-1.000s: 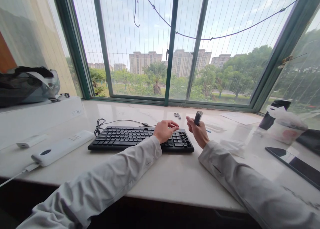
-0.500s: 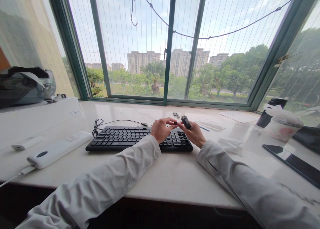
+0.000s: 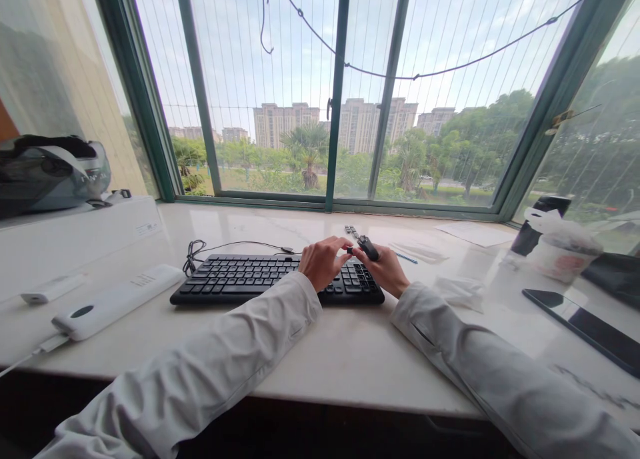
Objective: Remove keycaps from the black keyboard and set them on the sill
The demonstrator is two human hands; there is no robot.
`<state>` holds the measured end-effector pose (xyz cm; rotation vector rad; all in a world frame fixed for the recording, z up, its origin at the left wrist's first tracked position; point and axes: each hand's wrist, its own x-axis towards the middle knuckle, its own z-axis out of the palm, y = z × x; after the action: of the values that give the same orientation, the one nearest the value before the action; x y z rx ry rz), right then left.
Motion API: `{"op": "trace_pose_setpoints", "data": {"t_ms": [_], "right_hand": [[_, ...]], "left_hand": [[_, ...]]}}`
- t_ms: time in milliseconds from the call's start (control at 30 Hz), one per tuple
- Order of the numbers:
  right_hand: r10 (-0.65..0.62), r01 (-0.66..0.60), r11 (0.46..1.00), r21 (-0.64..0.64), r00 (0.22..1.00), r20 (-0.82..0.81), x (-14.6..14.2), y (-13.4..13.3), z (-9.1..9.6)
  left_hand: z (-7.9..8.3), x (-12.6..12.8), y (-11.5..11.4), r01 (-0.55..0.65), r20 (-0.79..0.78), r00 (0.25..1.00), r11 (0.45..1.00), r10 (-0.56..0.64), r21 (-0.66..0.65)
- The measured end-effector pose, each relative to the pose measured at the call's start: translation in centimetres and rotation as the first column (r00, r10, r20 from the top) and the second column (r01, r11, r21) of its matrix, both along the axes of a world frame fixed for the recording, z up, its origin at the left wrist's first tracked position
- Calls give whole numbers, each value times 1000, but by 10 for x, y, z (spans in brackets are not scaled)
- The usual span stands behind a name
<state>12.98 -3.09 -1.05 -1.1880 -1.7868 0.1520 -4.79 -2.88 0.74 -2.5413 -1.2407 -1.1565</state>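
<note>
A black keyboard [image 3: 250, 277] with a coiled cable lies on the pale stone sill [image 3: 350, 359]. Over its right end, my right hand [image 3: 387, 272] grips a small black tool [image 3: 369, 247] that points up and left. My left hand [image 3: 323, 262] hovers above the number pad, fingers curled, its fingertips pinching a tiny dark piece right at the tool's tip. Both arms wear white sleeves. A few loose dark keycaps [image 3: 353, 231] lie on the sill just behind the hands.
A white power bank [image 3: 117, 301] with its cable and a small white device [image 3: 50, 288] lie left. A helmet [image 3: 50, 172] sits on a white box. Right: a phone [image 3: 585, 325], a plastic cup in a bag [image 3: 563, 252], tissue [image 3: 460, 292], papers [image 3: 475, 233]. Window frames stand behind.
My right hand has come down and left, tilting the black tool from upright to slanted. My left hand lifted off the keys and met the tool's tip with a pinch.
</note>
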Motion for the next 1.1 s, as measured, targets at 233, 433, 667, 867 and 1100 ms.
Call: {"op": "trace_pose_setpoints", "data": {"t_ms": [233,433,667,867,1100], "right_hand": [[-42,42,999,-24,999,24,0,0,-2],[-68,70,997,-42,996,56,-1,-2,0],[-201,210,976,-64,971,126,6,0,-1],[-327,343,935,-87,932,158,12,2,1],[-439,455,874,-173,890,123,23,10,2]], "left_hand": [[2,0,-1,-24,-29,999,998,22,-58],[7,-1,-2,-83,-52,996,989,77,-119],[0,-5,9,-117,-136,986,987,101,-114],[-4,-11,21,-162,-195,971,982,141,-98],[11,-11,55,-158,-307,945,978,110,-137]]}}
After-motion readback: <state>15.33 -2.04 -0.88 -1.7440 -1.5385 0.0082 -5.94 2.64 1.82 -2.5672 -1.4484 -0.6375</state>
